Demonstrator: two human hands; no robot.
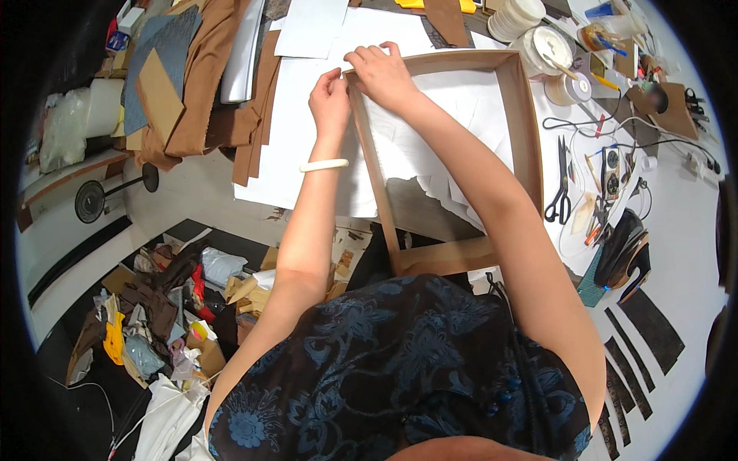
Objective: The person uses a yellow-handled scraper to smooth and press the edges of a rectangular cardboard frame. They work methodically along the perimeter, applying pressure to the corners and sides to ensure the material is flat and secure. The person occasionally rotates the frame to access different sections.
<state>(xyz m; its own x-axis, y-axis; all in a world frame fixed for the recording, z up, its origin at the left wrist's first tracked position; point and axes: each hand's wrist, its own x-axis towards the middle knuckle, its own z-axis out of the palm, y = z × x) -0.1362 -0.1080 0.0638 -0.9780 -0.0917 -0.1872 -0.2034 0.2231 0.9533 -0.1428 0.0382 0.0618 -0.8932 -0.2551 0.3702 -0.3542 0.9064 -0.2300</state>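
Note:
A brown rectangular open frame with upright walls, like a box without a lid, lies over white paper and reaches toward my body. Both my hands are at its far left corner. My right hand bends over the top of that corner, its fingers closed on the edge. Just outside the corner, my left hand is closed, with thumb and fingertips together close to the wall. Whatever is between those fingertips is too small to make out. White sheets show inside the frame.
Brown and blue-grey material pieces are piled at the far left. White tubs, black scissors, a power strip and cables occupy the right side. Dark strips lie lower right. Mixed scraps fill the lower left.

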